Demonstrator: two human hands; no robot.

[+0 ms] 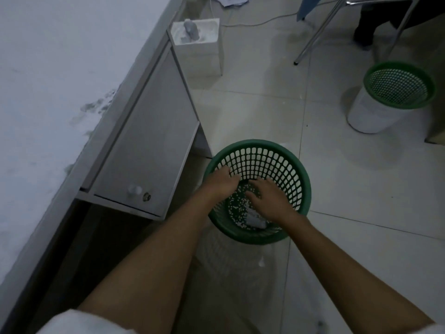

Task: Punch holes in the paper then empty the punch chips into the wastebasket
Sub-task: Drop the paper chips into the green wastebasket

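Note:
A green mesh wastebasket (298, 179) stands on the tiled floor beside the desk. Many small white punch chips (237, 208) lie scattered on its bottom. A pale grey-white object (255, 221) also sits low inside it, partly under my right wrist; I cannot tell what it is. My left hand (220, 183) is over the basket's left rim, seen from the back with its fingers curled; whatever they may hold is hidden. My right hand (269, 200) hovers palm down inside the basket's mouth with fingers apart. No paper or punch is clearly visible.
The white desk (48, 92) and its grey drawer cabinet (149, 145) fill the left. A second green basket on a white bin (375, 112) stands far right. Chair legs (313, 37), a white box (199, 44) and a cable lie beyond.

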